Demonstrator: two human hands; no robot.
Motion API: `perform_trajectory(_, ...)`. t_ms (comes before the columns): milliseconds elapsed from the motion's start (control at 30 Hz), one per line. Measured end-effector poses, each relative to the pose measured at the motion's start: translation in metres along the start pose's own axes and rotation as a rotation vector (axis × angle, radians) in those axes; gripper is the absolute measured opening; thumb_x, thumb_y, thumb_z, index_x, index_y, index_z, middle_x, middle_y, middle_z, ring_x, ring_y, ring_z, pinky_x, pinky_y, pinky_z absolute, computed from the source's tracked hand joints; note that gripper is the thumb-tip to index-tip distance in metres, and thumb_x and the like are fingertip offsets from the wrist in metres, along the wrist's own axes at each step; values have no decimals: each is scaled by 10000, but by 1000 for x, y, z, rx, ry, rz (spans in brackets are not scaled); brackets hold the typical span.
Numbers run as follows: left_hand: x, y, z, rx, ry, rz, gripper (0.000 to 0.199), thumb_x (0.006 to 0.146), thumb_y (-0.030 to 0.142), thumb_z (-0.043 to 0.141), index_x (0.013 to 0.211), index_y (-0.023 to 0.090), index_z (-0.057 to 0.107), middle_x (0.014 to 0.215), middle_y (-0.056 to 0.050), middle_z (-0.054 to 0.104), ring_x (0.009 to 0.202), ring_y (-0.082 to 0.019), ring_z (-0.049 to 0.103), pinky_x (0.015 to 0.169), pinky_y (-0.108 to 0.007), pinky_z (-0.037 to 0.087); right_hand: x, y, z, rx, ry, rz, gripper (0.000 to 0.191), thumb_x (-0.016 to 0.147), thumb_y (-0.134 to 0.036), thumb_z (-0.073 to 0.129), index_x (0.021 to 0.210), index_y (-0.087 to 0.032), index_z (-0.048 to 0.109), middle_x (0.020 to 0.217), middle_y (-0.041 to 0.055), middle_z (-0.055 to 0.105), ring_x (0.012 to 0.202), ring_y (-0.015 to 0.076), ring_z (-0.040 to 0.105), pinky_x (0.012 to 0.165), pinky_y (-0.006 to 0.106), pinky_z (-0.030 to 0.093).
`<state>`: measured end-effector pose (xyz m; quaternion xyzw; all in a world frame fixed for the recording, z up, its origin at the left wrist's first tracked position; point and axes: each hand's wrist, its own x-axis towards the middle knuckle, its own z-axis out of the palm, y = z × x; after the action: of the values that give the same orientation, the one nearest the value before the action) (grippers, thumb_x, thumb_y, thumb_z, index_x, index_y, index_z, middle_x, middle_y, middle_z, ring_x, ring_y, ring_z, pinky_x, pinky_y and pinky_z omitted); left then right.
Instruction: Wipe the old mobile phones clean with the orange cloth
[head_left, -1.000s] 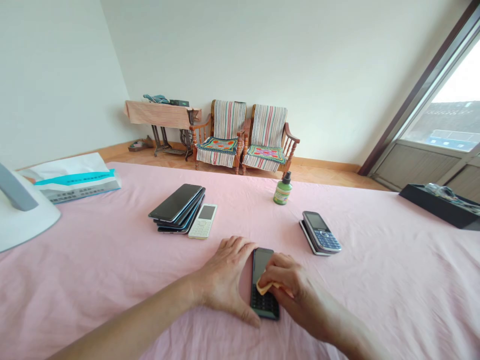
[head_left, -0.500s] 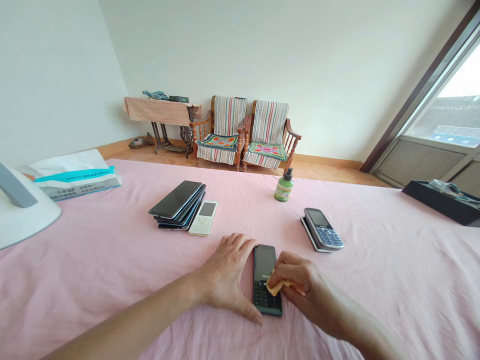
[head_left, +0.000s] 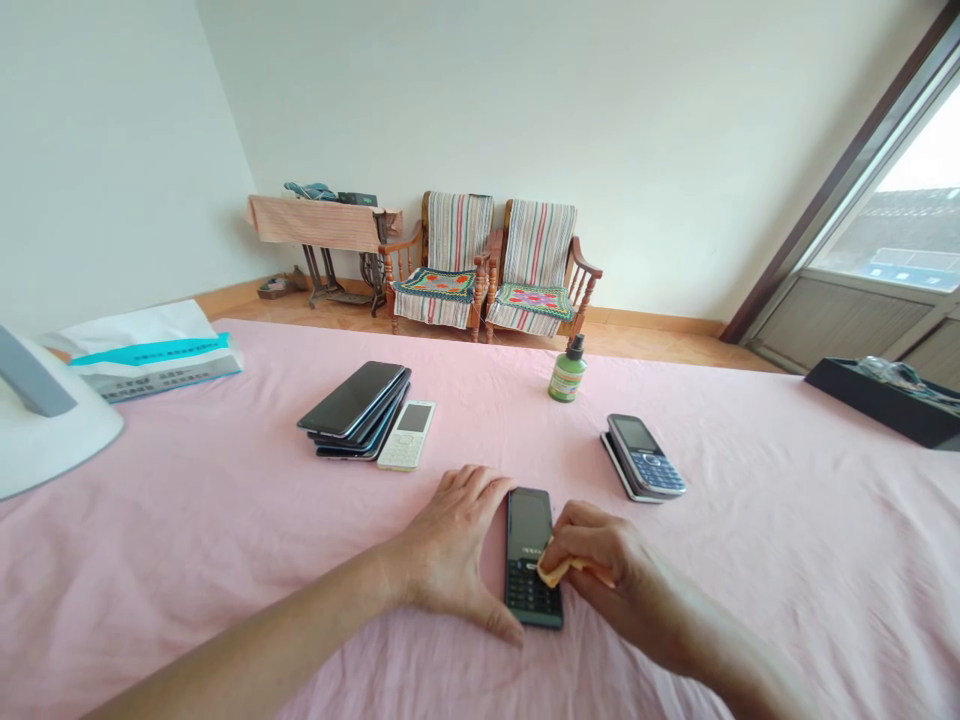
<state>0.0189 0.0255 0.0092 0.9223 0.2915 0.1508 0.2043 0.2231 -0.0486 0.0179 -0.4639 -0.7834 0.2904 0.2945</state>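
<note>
A dark keypad phone [head_left: 531, 535] lies face up on the pink cloth [head_left: 300, 540]. Along its left side rests my left hand [head_left: 457, 560], thumb and fingers spread, with fingertips by the phone's top corner and thumb near its bottom. My right hand [head_left: 607, 565] pinches a folded yellow cloth [head_left: 555, 568] against the right part of the phone, at the upper keys. Beyond my left hand are a stack of smartphones [head_left: 360, 400] and a white keypad phone [head_left: 406, 436] beside it. A blue keypad phone [head_left: 649, 460] lies on another phone at the right.
A green bottle [head_left: 568, 372] with a black cap stands toward the far edge. On the left are a tissue pack [head_left: 157, 350] and a white and grey object [head_left: 52, 430]. A black box [head_left: 877, 400] sits at the far right. Two chairs stand beyond.
My right hand and the yellow cloth have shifted slightly to the right over the phone's keys. My left hand has stayed in nearly the same place.
</note>
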Motion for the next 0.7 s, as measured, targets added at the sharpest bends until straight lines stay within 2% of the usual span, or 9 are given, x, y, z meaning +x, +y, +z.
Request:
perform_trajectory(200,1,1,-1,-6,-6,-22,972,388,678,770,1190,236,446,1112,-80,500,999,-320,459,891,-472,381,7,-14,12,-24,30,-97,387,726,102,439,835,-194,664,890,26,596,856,139,567,727,226,444)
perform_trajectory(433,0,1,-1,-6,-2,-10,988,405,669,774,1218,229,426,1139,-89,494,1024,-323,450,921,-475,363,2,-4,1,-32,-5,-38,341,741,80,461,800,-187,665,861,22,583,793,125,570,678,215,439)
perform_trajectory(700,0,0,1,-9,12,-15,970,386,664,776,1192,237,444,1101,-72,501,996,-318,462,887,-471,380,10,-14,14,-106,35,-120,353,763,83,441,824,-183,663,878,35,595,833,144,552,718,244,427)
